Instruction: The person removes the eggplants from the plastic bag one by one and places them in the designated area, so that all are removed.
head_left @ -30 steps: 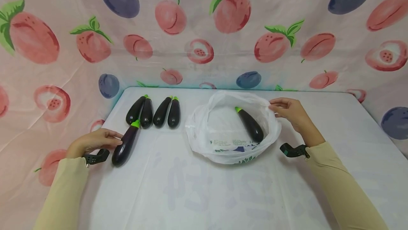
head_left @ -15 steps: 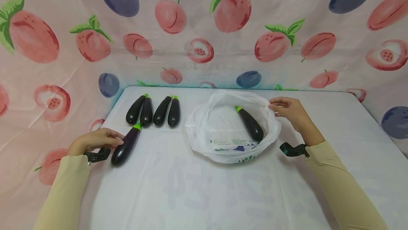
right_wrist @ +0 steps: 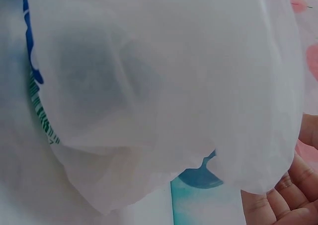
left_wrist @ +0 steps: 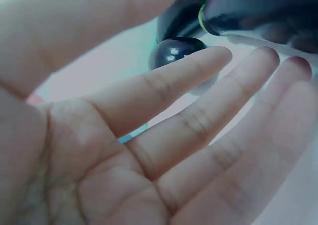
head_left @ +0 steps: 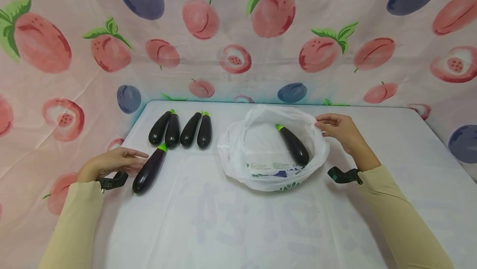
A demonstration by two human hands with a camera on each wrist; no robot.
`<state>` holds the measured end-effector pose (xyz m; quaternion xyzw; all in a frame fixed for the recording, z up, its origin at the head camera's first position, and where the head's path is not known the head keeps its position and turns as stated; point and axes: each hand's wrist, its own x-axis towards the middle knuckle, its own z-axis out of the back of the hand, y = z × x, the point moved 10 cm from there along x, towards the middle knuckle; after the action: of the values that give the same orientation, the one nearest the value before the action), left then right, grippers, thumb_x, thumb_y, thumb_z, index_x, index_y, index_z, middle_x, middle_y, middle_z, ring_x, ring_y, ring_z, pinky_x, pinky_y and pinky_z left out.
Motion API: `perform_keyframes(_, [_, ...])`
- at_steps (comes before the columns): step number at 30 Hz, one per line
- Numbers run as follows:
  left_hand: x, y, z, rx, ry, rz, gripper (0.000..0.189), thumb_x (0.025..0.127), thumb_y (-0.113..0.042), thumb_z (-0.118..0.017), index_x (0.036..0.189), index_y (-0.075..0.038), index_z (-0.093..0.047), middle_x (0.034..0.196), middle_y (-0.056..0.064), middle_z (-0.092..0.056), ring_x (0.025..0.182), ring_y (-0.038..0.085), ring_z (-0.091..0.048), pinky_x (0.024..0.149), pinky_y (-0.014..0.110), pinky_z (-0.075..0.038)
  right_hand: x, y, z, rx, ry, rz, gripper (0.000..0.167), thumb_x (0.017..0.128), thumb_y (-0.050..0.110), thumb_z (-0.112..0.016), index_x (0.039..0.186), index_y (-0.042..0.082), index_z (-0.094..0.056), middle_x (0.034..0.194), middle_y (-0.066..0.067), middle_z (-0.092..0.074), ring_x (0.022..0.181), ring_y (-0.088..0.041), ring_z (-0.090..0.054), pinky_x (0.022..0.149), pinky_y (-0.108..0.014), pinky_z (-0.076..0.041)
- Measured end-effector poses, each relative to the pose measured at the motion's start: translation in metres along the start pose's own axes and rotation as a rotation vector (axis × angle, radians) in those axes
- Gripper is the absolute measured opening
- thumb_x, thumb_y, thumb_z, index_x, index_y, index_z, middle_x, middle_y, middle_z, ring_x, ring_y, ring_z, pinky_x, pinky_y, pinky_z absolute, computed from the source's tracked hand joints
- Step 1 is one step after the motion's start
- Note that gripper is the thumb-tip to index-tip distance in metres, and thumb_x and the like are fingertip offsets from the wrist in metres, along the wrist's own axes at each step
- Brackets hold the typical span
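Note:
A dark purple eggplant [head_left: 150,170] with a green cap lies aslant on the left of the table. My left hand [head_left: 117,162] is beside it, fingers extended and their tips right at its left side. In the left wrist view the palm [left_wrist: 114,180] shows nothing held, and the eggplant [left_wrist: 263,16] passes above the fingertips. My right hand [head_left: 339,130] pinches the right rim of a white plastic bag [head_left: 232,157], which stands with its mouth wide. One eggplant [head_left: 293,145] lies inside it. From the right wrist, the bag [right_wrist: 164,86] hides part of the right hand [right_wrist: 293,195].
Several more eggplants lie at the back left, a pair [head_left: 172,131] just beyond the nearest one and another pair [head_left: 190,129] to its right. A white cloth covers the table [head_left: 238,227]. Fruit-printed fabric [head_left: 208,62] hangs behind the table.
The left fingers, earlier against the eggplant, have straightened and drawn slightly up along its side. That eggplant's green end has shifted a little right. The right hand keeps its hold on the bag.

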<state>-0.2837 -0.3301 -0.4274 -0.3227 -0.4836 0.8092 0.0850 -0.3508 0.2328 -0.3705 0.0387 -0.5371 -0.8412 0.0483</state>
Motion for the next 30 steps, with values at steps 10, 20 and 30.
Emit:
perform_keyframes(10, [-0.008, -0.021, 0.012, -0.079, -0.008, -0.13, 0.028, 0.101, -0.011, -0.041, 0.122, -0.016, -0.057, 0.11, -0.011, -0.068, 0.102, 0.008, -0.066, 0.085, 0.021, -0.055, 0.002, -0.004, 0.001, -0.007, 0.002, -0.007, 0.049, 0.091, 0.026, -0.062, 0.126, -0.007, -0.051, 0.082, 0.03, -0.06, 0.081, 0.01, -0.059, 0.071, -0.012, -0.053])
perform_keyframes(20, [0.003, -0.065, 0.0, -0.047, -0.053, -0.193, 0.044, 0.102, -0.016, -0.041, 0.138, 0.008, -0.036, 0.118, -0.008, -0.065, 0.11, 0.009, -0.062, 0.09, 0.018, -0.051, 0.002, -0.003, 0.001, -0.016, -0.005, -0.016, 0.049, 0.091, 0.026, -0.062, 0.126, -0.006, -0.051, 0.082, 0.03, -0.06, 0.08, 0.01, -0.058, 0.071, -0.012, -0.053])
perform_keyframes(30, [0.04, -0.109, -0.037, -0.09, -0.065, -0.226, 0.052, 0.1, -0.019, -0.046, 0.14, 0.011, -0.031, 0.125, 0.009, -0.062, 0.104, 0.006, -0.064, 0.092, 0.026, -0.053, 0.0, -0.002, 0.0, -0.019, -0.005, -0.035, 0.05, 0.091, 0.028, -0.062, 0.126, -0.006, -0.051, 0.081, 0.03, -0.06, 0.08, 0.009, -0.058, 0.071, -0.012, -0.053])
